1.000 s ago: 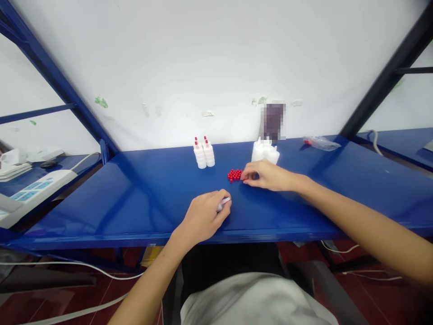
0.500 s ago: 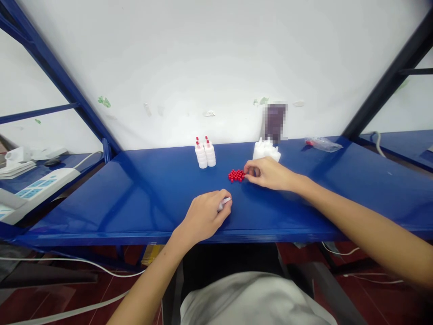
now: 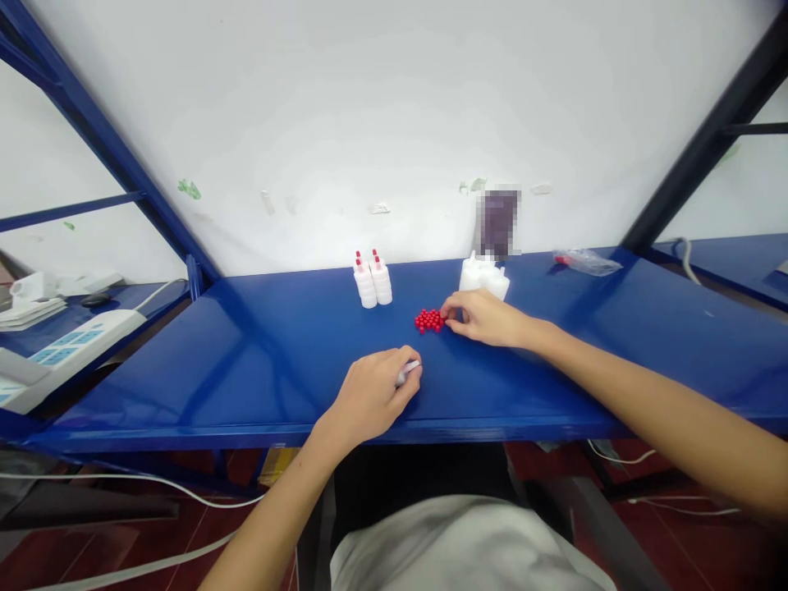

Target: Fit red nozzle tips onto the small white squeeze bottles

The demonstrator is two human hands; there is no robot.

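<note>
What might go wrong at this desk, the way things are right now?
The right hand is at the edge of the loose red caps, so a nudge might scatter some. The white bottles stand close together just behind that hand and could be knocked over. The left hand grips a bottle near the desk's front edge; if it slipped, it might fall off.
</note>
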